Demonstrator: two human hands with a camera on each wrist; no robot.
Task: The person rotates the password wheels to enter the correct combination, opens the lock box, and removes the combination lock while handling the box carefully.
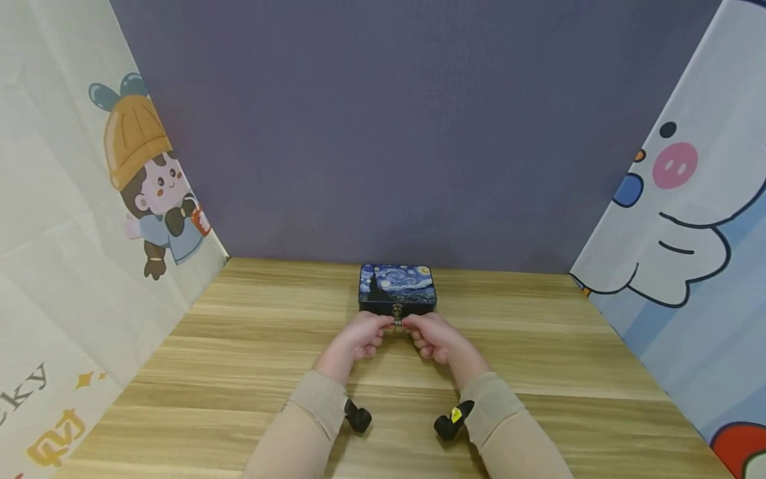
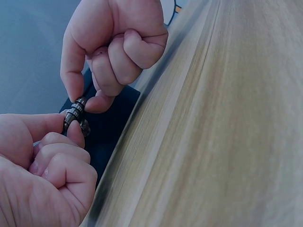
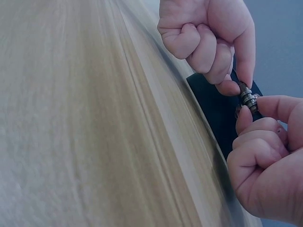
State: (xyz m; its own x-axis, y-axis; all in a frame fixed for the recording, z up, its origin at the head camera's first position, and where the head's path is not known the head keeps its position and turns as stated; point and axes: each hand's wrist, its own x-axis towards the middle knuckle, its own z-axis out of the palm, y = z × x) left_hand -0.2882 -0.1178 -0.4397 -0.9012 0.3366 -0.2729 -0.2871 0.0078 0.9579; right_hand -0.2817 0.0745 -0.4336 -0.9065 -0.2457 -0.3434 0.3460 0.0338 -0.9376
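A small dark-blue box [image 1: 397,285] with a swirling night-sky painting on its lid stands at the back of the table, lid down. At its front clasp [image 1: 397,310] is a small metal combination padlock [image 2: 75,110] with ridged number dials. My left hand [image 1: 361,336] pinches one end of it between thumb and index finger, the other fingers curled in. From the opposite side my right hand [image 1: 436,338] pinches the other end in the same way. Both wrist views show the padlock [image 3: 248,98] between the fingertips; the digits are too small to read.
The wood-grain table [image 1: 287,299] meets a grey-purple wall [image 1: 395,133] just behind the box. Printed cartoon curtains hang at the left [image 1: 54,166] and right [image 1: 706,266]. A small black camera mount [image 1: 358,418] sits at each cuff.
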